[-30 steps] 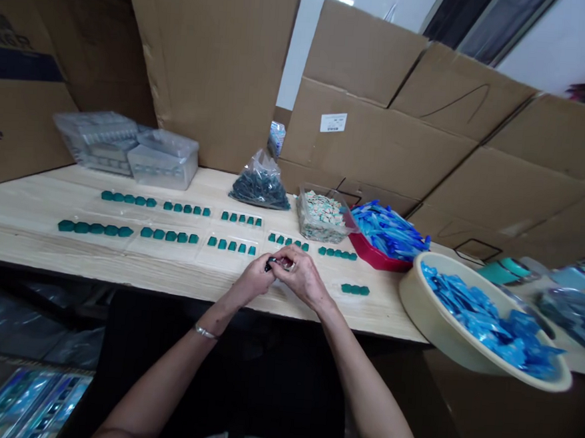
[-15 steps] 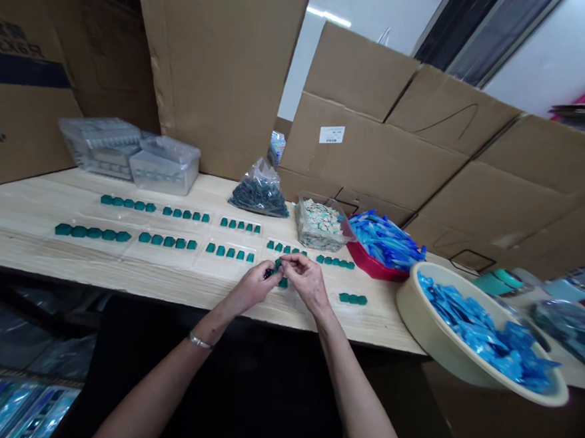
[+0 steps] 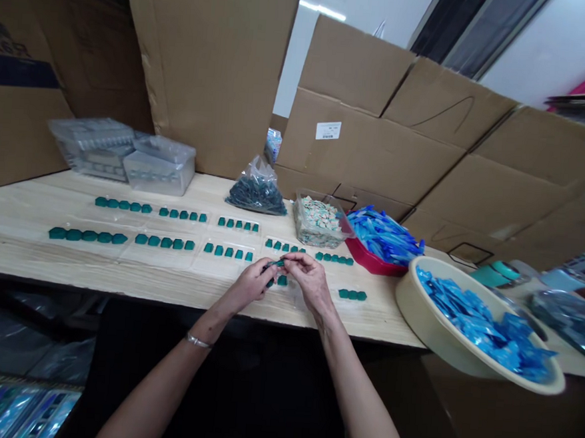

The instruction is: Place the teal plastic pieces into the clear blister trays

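Above the front part of the table, my left hand (image 3: 251, 285) and my right hand (image 3: 310, 278) meet, both closed on a small dark green piece (image 3: 278, 263). Fingers cover most of it, so its exact kind is unclear. Just below my fingertips another green piece (image 3: 282, 280) sits in a clear tray. Rows of like green pieces (image 3: 164, 242) lie in clear plastic trays to the left. To the right of my right hand is a short green row (image 3: 352, 294). A clear bag of dark green pieces (image 3: 257, 193) stands behind my hands.
A clear tub of pale chips (image 3: 321, 218) stands beside a red basin (image 3: 375, 263) heaped with blue packets. At the right, a cream basin (image 3: 428, 322) holds blue packets and overhangs the table edge. Clear plastic boxes (image 3: 160, 170) stand back left; cardboard (image 3: 367, 151) walls the rear.
My fingers have shifted around the small green piece, which now lies flatter between both hands. The whole view has moved slightly; the trays and basins keep their places.
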Available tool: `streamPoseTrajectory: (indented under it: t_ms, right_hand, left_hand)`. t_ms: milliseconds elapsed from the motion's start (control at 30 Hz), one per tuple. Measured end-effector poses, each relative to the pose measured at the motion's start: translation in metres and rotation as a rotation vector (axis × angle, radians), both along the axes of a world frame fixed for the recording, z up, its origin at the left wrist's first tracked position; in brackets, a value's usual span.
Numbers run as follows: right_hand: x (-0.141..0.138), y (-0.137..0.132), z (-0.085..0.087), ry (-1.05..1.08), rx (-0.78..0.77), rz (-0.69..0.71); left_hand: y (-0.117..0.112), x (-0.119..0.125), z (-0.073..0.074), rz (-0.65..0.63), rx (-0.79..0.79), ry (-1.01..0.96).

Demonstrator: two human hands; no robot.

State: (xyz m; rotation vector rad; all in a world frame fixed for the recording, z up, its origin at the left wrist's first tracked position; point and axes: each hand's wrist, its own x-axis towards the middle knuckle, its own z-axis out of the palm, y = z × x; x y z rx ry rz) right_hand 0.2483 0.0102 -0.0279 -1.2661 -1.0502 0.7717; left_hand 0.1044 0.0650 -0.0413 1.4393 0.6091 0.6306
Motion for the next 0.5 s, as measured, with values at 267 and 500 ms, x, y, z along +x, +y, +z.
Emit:
streamPoseTrajectory:
  t_ms: [267,500]
  right_hand:
    - [-0.012,-0.004,0.003,-0.129,0.071,-0.040]
    - [-0.009,0.001,-0.006,0.046,0.112,-0.183]
  left_hand:
    - [0.001,-0.001,0.002,0.002,-0.114,-0.075]
    - [0.002,0.003,-0.006,0.020,0.056,-0.023]
